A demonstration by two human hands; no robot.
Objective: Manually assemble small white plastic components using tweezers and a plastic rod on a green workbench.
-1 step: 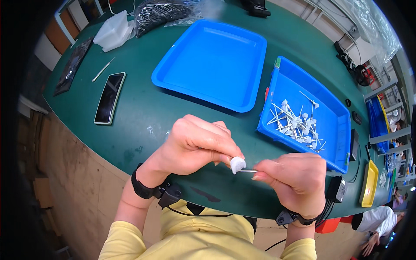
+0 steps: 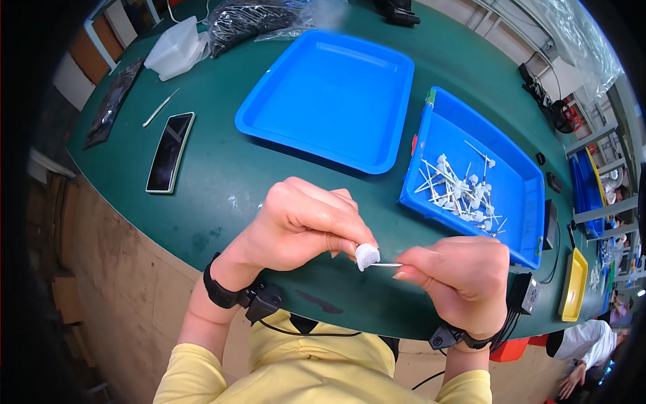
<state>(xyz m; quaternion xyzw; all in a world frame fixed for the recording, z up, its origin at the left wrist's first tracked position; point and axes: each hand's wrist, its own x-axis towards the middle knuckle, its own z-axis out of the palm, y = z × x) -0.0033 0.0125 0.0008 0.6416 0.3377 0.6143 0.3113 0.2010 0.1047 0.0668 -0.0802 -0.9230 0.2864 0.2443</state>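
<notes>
Above the table's near edge, my left hand (image 2: 306, 225) pinches a small white rounded piece (image 2: 367, 256) between thumb and fingertips. From the right, my right hand (image 2: 464, 279) is closed round a thin silvery rod (image 2: 386, 265), its far end meeting the white piece. Whether the rod enters the piece or only touches it, I cannot tell. Just beyond my right hand, a blue tray (image 2: 488, 138) bears a pile of thin pale rods with whitish lumps (image 2: 464, 192) on them.
A larger blue tray (image 2: 330, 101) stands ahead on the green table (image 2: 208, 222). To the left lie a phone (image 2: 171, 153), a slim white pen-like tool (image 2: 160, 108) and a translucent container (image 2: 176, 50). Cables and a black box (image 2: 523, 293) sit beside my right wrist; a yellow tray (image 2: 572, 286) is farther right.
My right hand has shifted very slightly to the right, and the white piece slightly to the left. Both grips stay the same.
</notes>
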